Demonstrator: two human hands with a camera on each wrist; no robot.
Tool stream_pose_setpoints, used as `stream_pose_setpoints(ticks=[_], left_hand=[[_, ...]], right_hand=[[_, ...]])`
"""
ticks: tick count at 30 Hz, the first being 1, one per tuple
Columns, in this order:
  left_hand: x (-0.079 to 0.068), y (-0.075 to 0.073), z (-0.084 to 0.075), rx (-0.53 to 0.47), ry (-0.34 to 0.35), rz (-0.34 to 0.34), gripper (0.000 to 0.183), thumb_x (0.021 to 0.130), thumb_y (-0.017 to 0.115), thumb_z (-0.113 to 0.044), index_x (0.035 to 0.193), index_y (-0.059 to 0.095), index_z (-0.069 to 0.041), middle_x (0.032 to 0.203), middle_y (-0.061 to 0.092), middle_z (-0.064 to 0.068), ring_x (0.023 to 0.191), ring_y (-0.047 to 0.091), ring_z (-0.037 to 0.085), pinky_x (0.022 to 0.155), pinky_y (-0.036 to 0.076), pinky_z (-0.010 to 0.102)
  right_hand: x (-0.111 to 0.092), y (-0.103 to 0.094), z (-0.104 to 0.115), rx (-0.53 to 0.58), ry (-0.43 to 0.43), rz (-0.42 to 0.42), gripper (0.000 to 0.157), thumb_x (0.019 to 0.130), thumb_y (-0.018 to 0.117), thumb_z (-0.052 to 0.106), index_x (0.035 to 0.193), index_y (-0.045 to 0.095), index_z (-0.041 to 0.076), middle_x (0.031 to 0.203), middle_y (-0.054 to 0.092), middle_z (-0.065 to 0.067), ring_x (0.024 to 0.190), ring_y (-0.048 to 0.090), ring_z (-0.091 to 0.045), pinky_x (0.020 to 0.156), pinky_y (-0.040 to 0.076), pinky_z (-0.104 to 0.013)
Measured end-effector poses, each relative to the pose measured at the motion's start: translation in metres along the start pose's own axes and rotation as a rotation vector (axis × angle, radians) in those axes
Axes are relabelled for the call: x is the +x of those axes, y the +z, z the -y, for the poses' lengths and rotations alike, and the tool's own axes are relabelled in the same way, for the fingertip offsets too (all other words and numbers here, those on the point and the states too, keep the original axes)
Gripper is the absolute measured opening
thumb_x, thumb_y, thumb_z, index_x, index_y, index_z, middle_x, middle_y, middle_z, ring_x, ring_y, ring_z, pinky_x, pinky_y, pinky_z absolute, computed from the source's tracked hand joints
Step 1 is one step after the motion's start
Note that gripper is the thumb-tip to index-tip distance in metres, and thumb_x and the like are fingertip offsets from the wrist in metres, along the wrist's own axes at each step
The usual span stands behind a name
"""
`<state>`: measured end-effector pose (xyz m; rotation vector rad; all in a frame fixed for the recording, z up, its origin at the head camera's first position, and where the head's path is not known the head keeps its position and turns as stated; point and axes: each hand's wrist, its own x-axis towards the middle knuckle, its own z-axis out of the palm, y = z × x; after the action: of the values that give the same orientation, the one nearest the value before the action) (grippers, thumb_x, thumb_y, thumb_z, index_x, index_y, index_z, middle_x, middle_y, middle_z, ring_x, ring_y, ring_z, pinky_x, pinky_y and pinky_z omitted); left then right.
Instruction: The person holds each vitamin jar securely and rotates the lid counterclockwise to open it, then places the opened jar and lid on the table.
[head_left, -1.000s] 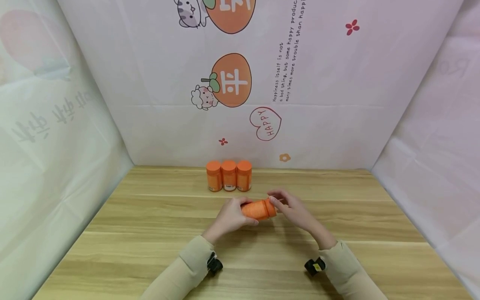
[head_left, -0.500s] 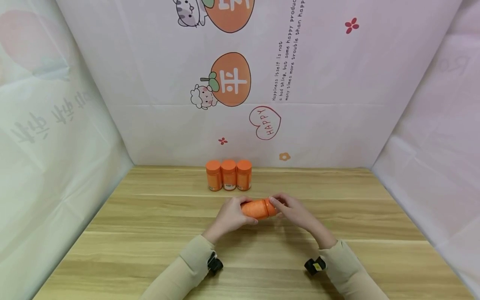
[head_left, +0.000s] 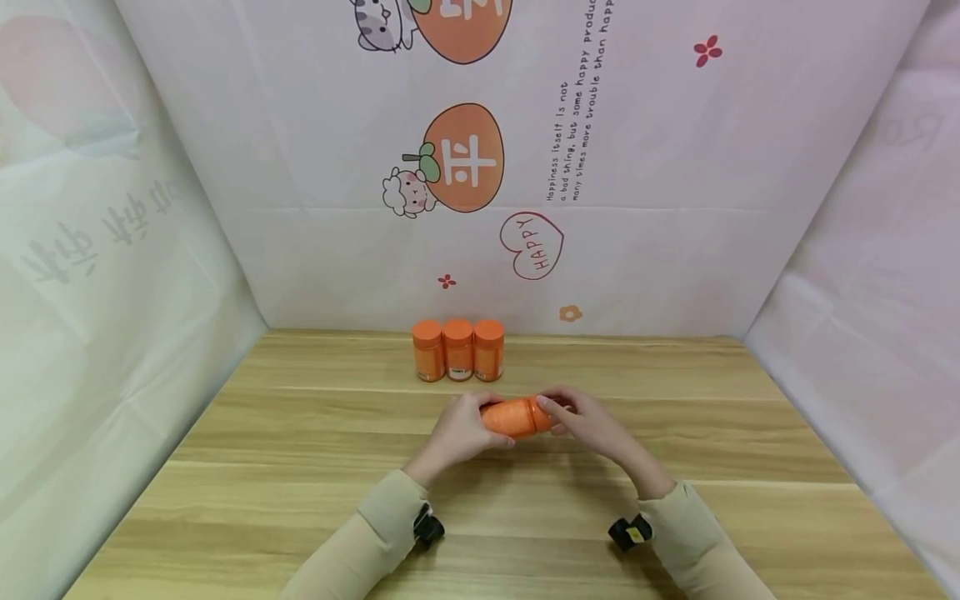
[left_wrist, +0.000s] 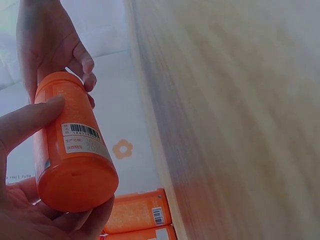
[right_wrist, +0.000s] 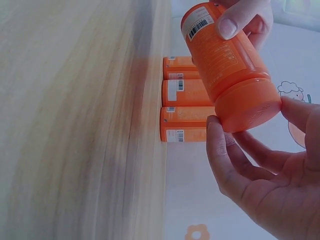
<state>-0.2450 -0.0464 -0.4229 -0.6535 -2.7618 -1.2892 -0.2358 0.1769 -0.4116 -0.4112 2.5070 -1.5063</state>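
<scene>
An orange bottle (head_left: 512, 418) with a screw lid is held tilted on its side above the table. My left hand (head_left: 461, 429) grips its body, thumb along one side and fingers around the other. The thumb lies near a white barcode label in the left wrist view. At the lid end, my right hand (head_left: 588, 425) pinches the rim of the orange lid (right_wrist: 250, 105) between thumb and fingers. The lid sits on the bottle in the right wrist view.
Three similar orange bottles (head_left: 459, 352) stand upright side by side at the back of the wooden table (head_left: 315, 433). Behind them rises a white printed backdrop (head_left: 637, 250), with white sheets at both sides.
My right fingers have shifted slightly around the lid and closed in on its rim. The left hand and the bottle have barely moved.
</scene>
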Motion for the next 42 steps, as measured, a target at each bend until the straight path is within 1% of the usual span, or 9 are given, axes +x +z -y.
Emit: stream_pose_setpoints(ticks=[5, 8, 11, 14, 18, 21, 31, 35, 42], left_hand=[[-0.0002, -0.0001, 0.0019, 0.005, -0.001, -0.006, 0.053, 0.06, 0.087, -0.023, 0.109, 0.069, -0.012, 0.101, 0.069, 0.001, 0.084, 0.058, 0.014, 0.076, 0.047, 0.032], [-0.0004, -0.0002, 0.0025, 0.002, 0.001, -0.007, 0.054, 0.06, 0.087, -0.023, 0.109, 0.069, -0.012, 0.101, 0.069, 0.001, 0.084, 0.058, 0.014, 0.076, 0.047, 0.032], [-0.0008, -0.0009, 0.0026, -0.006, 0.006, -0.006, 0.054, 0.061, 0.087, -0.022, 0.11, 0.068, -0.011, 0.102, 0.069, 0.002, 0.085, 0.059, 0.014, 0.076, 0.047, 0.032], [-0.0016, -0.0022, 0.0024, -0.021, 0.019, -0.008, 0.055, 0.061, 0.088, -0.022, 0.111, 0.068, -0.01, 0.104, 0.069, 0.003, 0.087, 0.059, 0.015, 0.077, 0.048, 0.033], [-0.0017, -0.003, 0.0036, -0.053, 0.016, -0.009, 0.054, 0.062, 0.088, -0.021, 0.11, 0.067, -0.009, 0.104, 0.068, 0.004, 0.088, 0.059, 0.015, 0.078, 0.048, 0.033], [-0.0016, -0.0034, 0.0048, -0.079, 0.003, -0.013, 0.054, 0.062, 0.088, -0.022, 0.11, 0.067, -0.01, 0.103, 0.068, 0.004, 0.087, 0.059, 0.016, 0.077, 0.048, 0.032], [-0.0015, -0.0042, 0.0056, -0.128, -0.041, -0.02, 0.055, 0.061, 0.089, -0.026, 0.109, 0.066, -0.013, 0.102, 0.067, 0.003, 0.088, 0.059, 0.019, 0.078, 0.047, 0.033], [-0.0017, -0.0053, 0.0056, -0.144, -0.045, -0.008, 0.055, 0.061, 0.088, -0.029, 0.109, 0.066, -0.013, 0.102, 0.067, 0.002, 0.088, 0.059, 0.018, 0.077, 0.048, 0.034], [-0.0014, -0.0053, 0.0084, -0.185, -0.076, 0.016, 0.054, 0.062, 0.087, -0.032, 0.109, 0.068, -0.014, 0.099, 0.067, 0.0, 0.084, 0.058, 0.014, 0.074, 0.049, 0.031]], right_hand=[[0.0004, 0.0009, -0.0022, -0.021, -0.048, 0.003, 0.049, 0.097, 0.05, 0.041, 0.129, 0.052, 0.004, 0.123, 0.058, -0.017, 0.098, 0.063, -0.023, 0.08, 0.054, -0.043], [0.0, 0.0009, -0.0027, -0.028, -0.067, -0.006, 0.049, 0.096, 0.052, 0.042, 0.13, 0.052, 0.007, 0.123, 0.059, -0.014, 0.102, 0.061, -0.023, 0.082, 0.054, -0.042], [-0.0013, 0.0005, -0.0024, -0.039, -0.092, -0.009, 0.047, 0.095, 0.053, 0.041, 0.131, 0.052, 0.01, 0.122, 0.059, -0.012, 0.106, 0.06, -0.025, 0.085, 0.053, -0.042], [-0.0026, -0.0003, -0.0028, -0.043, -0.12, -0.005, 0.046, 0.095, 0.053, 0.039, 0.132, 0.051, 0.011, 0.122, 0.058, -0.012, 0.108, 0.058, -0.028, 0.086, 0.051, -0.045], [-0.0042, -0.001, -0.0028, -0.041, -0.137, -0.003, 0.047, 0.096, 0.053, 0.038, 0.134, 0.05, 0.011, 0.124, 0.057, -0.013, 0.111, 0.056, -0.033, 0.087, 0.049, -0.05], [-0.005, -0.0013, -0.0022, -0.041, -0.142, -0.006, 0.048, 0.095, 0.054, 0.037, 0.135, 0.049, 0.011, 0.125, 0.057, -0.013, 0.113, 0.055, -0.035, 0.087, 0.05, -0.05], [-0.0047, -0.0037, -0.0044, -0.028, -0.228, -0.025, 0.048, 0.093, 0.06, 0.029, 0.134, 0.049, 0.005, 0.131, 0.054, -0.013, 0.118, 0.053, -0.037, 0.087, 0.052, -0.037], [-0.0048, -0.0058, -0.0056, 0.006, -0.261, -0.011, 0.049, 0.092, 0.062, 0.025, 0.134, 0.049, 0.005, 0.133, 0.053, -0.013, 0.119, 0.052, -0.038, 0.086, 0.052, -0.034], [-0.0034, -0.0082, -0.0097, 0.072, -0.303, 0.034, 0.047, 0.09, 0.064, 0.018, 0.134, 0.048, 0.007, 0.134, 0.052, -0.014, 0.121, 0.051, -0.038, 0.091, 0.05, -0.029]])
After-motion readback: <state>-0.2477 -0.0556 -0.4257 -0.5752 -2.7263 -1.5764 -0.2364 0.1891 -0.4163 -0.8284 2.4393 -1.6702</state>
